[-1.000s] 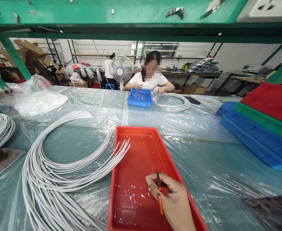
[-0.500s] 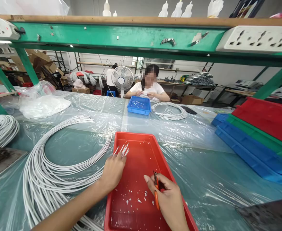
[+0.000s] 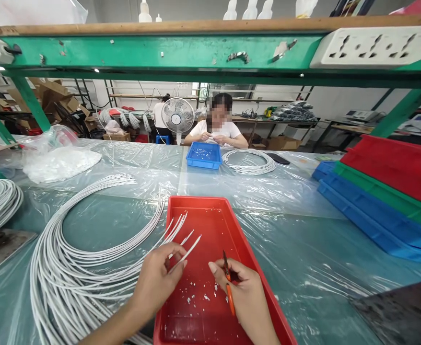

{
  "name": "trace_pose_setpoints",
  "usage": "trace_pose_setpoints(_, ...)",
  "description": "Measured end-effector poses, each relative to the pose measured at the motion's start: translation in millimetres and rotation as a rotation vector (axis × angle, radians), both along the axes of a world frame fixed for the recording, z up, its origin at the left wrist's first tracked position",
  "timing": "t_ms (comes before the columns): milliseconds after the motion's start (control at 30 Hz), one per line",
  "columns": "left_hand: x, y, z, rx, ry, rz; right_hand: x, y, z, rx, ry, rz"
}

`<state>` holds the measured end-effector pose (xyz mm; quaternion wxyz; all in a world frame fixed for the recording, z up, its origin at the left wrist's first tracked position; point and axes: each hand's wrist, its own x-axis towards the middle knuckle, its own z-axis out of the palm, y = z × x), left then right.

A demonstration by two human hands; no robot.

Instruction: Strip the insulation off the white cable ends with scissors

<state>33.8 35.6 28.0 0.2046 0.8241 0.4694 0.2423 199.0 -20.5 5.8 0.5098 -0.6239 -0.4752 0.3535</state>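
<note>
Over the left side of a red tray (image 3: 217, 203), my left hand (image 3: 162, 270) pinches one white cable (image 3: 193, 247) between thumb and fingers, its end pointing up and to the right. Several other cable ends fan out beyond the knuckles, above the tray. They belong to a big loose coil of white cables (image 3: 57, 249) on the table at the left. My right hand (image 3: 248, 292) is closed around small orange-handled cutters (image 3: 229, 292), dark tips pointing up. White scraps (image 3: 206, 297) lie on the tray's bottom between the hands.
Stacked red, green and blue trays (image 3: 386, 206) stand at the right. A dark metal plate (image 3: 401, 311) lies near the front right. Across the table a person sits behind a blue tray (image 3: 204, 163) and another cable coil (image 3: 250, 170). A green shelf beam (image 3: 196, 50) spans overhead.
My left hand has drawn back toward me and now pinches a single cable apart from the bunch. My right hand still holds the cutters, slightly further left. The view has shifted a little.
</note>
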Motion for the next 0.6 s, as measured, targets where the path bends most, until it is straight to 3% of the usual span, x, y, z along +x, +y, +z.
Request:
trace_pose_setpoints(167,-9,-35,-12.0,-0.009,-0.232,-0.027,-10,-3,7.8,0.032,0.108,0.003)
trace_pose_setpoints(300,-15,-51,-25.7,0.133,-0.395,-0.135,-18,-8,11.6,0.059,0.105,0.005)
trace_pose_setpoints(367,-14,-55,-28.2,0.080,-0.491,-0.131,-20,-10,12.0,0.094,0.069,-0.024)
trace_pose_setpoints(433,-9,-57,-26.1,-0.209,-0.594,-0.110,-20,-11,11.5,0.170,0.005,-0.079)
trace_pose_setpoints(533,1,-55,-17.3,-0.919,-0.820,-0.052,-16,-15,9.4,0.382,-0.218,-0.072)
trace_pose_setpoints(600,7,-51,-12.0,-1.140,-1.005,0.004,-11,-19,6.8,0.557,-0.448,0.029)
